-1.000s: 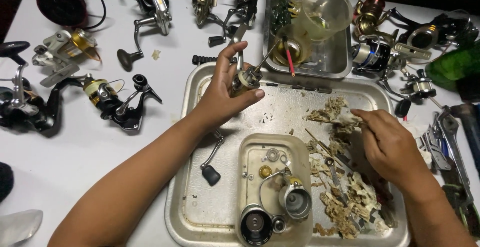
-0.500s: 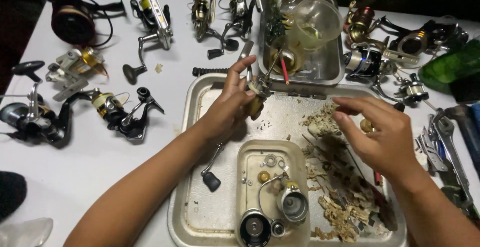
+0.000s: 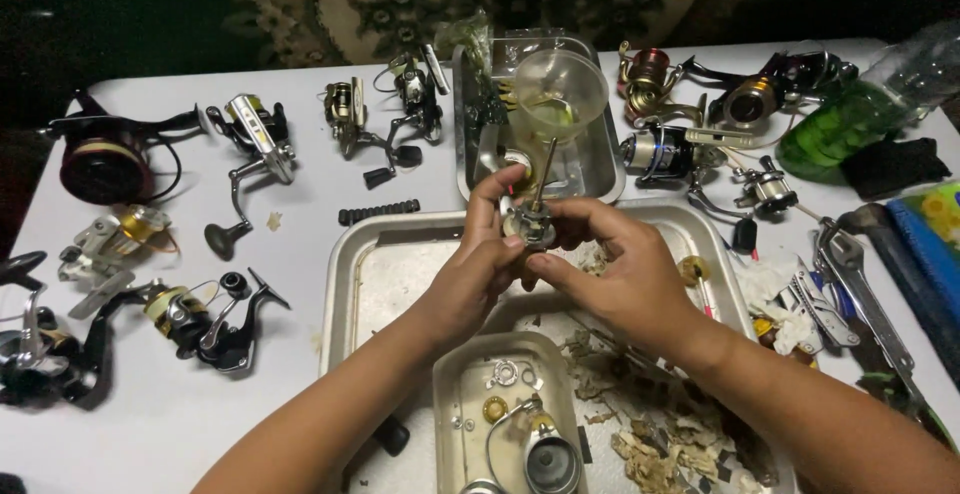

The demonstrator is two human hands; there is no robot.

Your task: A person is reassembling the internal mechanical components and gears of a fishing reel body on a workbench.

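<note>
Rotor (image 3: 528, 222), with its thin shaft sticking up, is sitting pinched between both hands above the far edge of the tray (image 3: 350, 284). Left hand (image 3: 478, 269) and right hand (image 3: 615, 269) are each gripping it by the fingertips. A greasy slip could be dropping it among the scraps (image 3: 660, 444) below, or scattering small parts across the bench (image 3: 300, 244).

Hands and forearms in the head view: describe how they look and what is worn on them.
Both are bare. The left hand and right hand wear no gloves, and no rings, watch or bracelets show. Both forearms are uncovered right to the frame edge; no sleeve shows. Fingernails are short and unpainted.
</note>
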